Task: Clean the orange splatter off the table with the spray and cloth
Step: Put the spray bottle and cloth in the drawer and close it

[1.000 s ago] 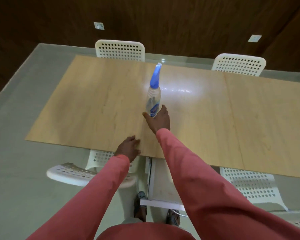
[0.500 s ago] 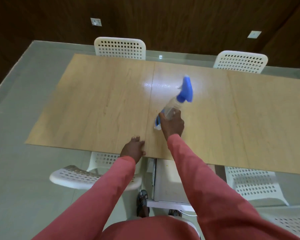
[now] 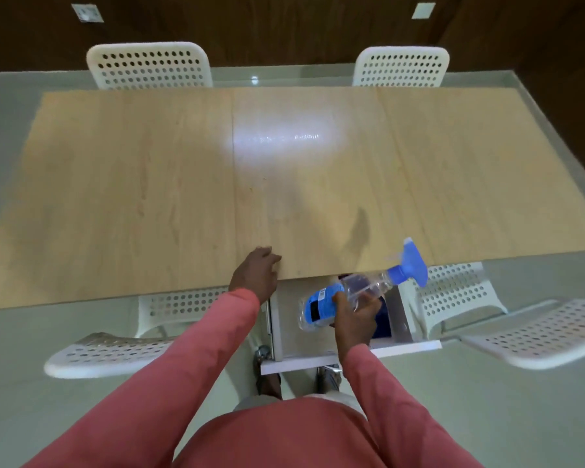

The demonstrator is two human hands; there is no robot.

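My right hand (image 3: 355, 319) grips a clear spray bottle (image 3: 355, 292) with a blue label and blue trigger head. The bottle lies almost on its side, nozzle to the right, in the air over an open white drawer (image 3: 352, 352) below the table's near edge. My left hand (image 3: 255, 275) rests on the near edge of the light wooden tabletop (image 3: 149, 197), fingers on the surface. Something dark blue (image 3: 382, 322) lies in the drawer behind my right hand. No orange splatter shows on the wood; a bright light glare sits mid-table.
Two white perforated chairs (image 3: 149, 65) (image 3: 401, 67) stand at the far side, and white chairs (image 3: 108, 349) (image 3: 534, 332) stand at the near side left and right of me. The wooden top lies on a larger glass table (image 3: 0, 96). My feet show below the drawer.
My right hand lifted the bottle from the table's middle, tilted it and brought it back over the near edge above the open drawer. My left hand stayed on the table edge.
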